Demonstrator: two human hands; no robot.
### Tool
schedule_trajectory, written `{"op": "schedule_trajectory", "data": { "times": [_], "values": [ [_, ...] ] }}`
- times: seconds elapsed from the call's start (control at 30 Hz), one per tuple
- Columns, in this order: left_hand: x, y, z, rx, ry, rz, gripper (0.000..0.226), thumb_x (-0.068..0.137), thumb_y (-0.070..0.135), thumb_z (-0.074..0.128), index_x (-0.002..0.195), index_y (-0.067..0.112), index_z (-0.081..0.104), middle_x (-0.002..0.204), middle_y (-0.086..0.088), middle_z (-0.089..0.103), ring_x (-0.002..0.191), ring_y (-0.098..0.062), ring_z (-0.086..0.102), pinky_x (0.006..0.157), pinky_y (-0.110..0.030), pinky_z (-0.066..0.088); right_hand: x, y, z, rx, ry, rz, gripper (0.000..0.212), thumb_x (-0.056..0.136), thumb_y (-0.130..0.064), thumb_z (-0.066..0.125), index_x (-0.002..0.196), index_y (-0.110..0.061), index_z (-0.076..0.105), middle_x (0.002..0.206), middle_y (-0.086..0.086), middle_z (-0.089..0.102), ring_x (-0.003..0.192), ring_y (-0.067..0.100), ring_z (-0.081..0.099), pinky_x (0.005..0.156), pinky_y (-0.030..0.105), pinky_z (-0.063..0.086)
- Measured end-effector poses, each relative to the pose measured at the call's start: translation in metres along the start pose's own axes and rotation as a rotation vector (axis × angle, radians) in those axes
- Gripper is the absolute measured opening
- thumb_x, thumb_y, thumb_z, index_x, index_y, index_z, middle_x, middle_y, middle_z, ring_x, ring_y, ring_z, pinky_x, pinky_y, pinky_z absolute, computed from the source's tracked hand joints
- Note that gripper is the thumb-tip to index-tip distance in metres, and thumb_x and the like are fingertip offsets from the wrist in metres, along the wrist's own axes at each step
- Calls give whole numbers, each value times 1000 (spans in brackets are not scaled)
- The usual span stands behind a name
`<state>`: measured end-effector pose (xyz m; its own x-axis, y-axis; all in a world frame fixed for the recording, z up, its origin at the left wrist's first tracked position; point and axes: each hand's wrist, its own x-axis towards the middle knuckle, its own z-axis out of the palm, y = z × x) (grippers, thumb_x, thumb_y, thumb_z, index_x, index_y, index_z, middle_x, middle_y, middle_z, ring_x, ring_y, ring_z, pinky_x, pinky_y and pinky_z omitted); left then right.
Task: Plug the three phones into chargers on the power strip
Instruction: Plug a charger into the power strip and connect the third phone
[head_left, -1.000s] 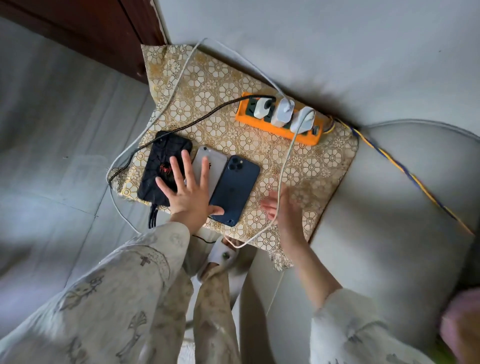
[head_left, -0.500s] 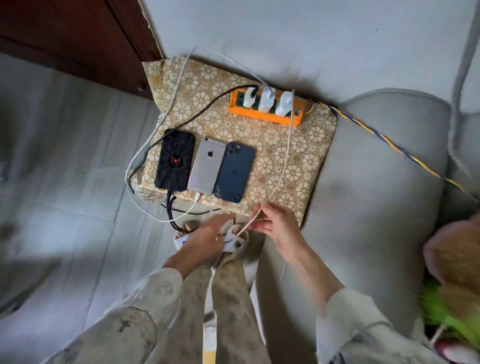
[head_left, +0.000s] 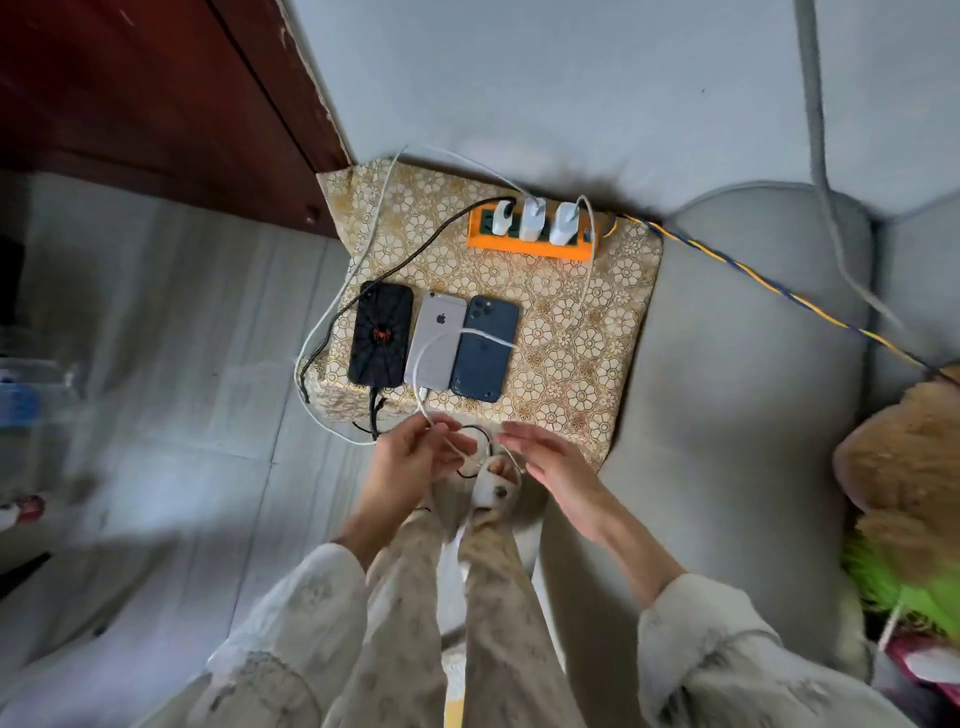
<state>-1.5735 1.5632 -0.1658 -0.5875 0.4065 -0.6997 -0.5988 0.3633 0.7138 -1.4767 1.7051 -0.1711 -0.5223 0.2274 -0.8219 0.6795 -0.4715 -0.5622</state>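
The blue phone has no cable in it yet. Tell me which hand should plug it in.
The left hand. It pinches the loose white cable that crosses the blue phone, near the cable's free end. The right hand is open and holds nothing, so it could steady the phone.

Soft dim daylight, wide-angle edge warping, motion blur at margins.

The power strip (head_left: 532, 244) is orange with white chargers (head_left: 532, 223). The cushion (head_left: 571, 338) bears gold floral print. One phone (head_left: 381, 340) is black, one (head_left: 435, 338) silver, one (head_left: 485, 353) navy.
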Motion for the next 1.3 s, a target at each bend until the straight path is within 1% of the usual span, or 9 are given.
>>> {"op": "schedule_trajectory", "data": {
  "times": [0.2, 0.33, 0.43, 0.53, 0.6, 0.73, 0.93, 1.17, 1.3],
  "values": [
    [-1, 36, -12, -310, -22, 23, 24, 98, 11, 34, 89, 7, 56, 70, -5, 74, 73, -20, 72, 65, -26, 59, -6, 10, 26, -269, -167, -80, 22, 86, -2, 54, 102, -10, 66, 103, 2, 66, 99, 9, 59, 78, 4, 41],
    [2, 47, -18, -460, -35, 22, 26, 96, 22, 40, 101, 5, 59, 84, -9, 75, 85, -24, 71, 79, -33, 58, -4, 13, 31, -372, -103, -196, 17, 89, -15, 55, 93, -6, 69, 92, 5, 70, 89, 11, 65, 81, 11, 48],
    [5, 41, -20, -267, 2, -61, 32, 96, 30, 39, 100, 8, 61, 91, -8, 72, 81, -18, 71, 75, -28, 59, -3, 5, 28, 14, -29, -88, 17, 91, -5, 49, 88, -5, 66, 87, 9, 71, 85, 17, 70, 81, 29, 57],
    [0, 19, -16, 76, 91, -308, 34, 96, 27, 42, 91, 0, 61, 77, -13, 67, 55, -15, 67, 55, -24, 54, -5, -3, 24, 448, -9, 17, 22, 93, 4, 41, 83, -1, 59, 74, 11, 72, 74, 21, 72, 72, 31, 59],
    [-7, 1, -10, 190, 62, -496, 41, 95, 33, 42, 95, -4, 60, 75, -12, 66, 57, -20, 65, 53, -25, 50, -8, -5, 20, 597, -11, 50, 23, 94, 5, 38, 82, 1, 57, 71, 13, 72, 71, 23, 72, 68, 32, 60],
    [-8, -16, 1, -289, -98, -691, 37, 95, 39, 39, 96, 5, 53, 92, -9, 64, 81, -19, 60, 66, -31, 49, -14, -4, 14, 598, -9, 93, 22, 93, 6, 37, 83, 0, 56, 69, 13, 72, 69, 23, 72, 69, 32, 59],
    [11, -8, 6, -811, 158, -591, 25, 96, 24, 43, 80, 7, 52, 84, -7, 58, 78, -19, 56, 74, -34, 45, -17, 9, 3, 522, 120, 130, 21, 87, 11, 43, 79, -8, 48, 76, 18, 67, 80, 32, 67, 81, 39, 54],
    [7, -5, -7, -547, 246, -340, 22, 96, 31, 42, 91, 15, 57, 43, 3, 49, 44, -13, 51, 58, -31, 49, -12, 28, -36, 845, 404, 272, 32, 89, -22, 51, 60, -11, 44, 61, 4, 46, 61, 17, 49, 78, 32, 44],
    [2, -7, -12, -439, 206, -274, 22, 96, 31, 41, 97, 17, 58, 42, 4, 50, 41, -11, 54, 63, -32, 51, -9, 36, -46, 524, 609, 278, 38, 89, -31, 56, 60, -11, 43, 54, 5, 44, 53, 19, 46, 64, 31, 48]
  ]
}}
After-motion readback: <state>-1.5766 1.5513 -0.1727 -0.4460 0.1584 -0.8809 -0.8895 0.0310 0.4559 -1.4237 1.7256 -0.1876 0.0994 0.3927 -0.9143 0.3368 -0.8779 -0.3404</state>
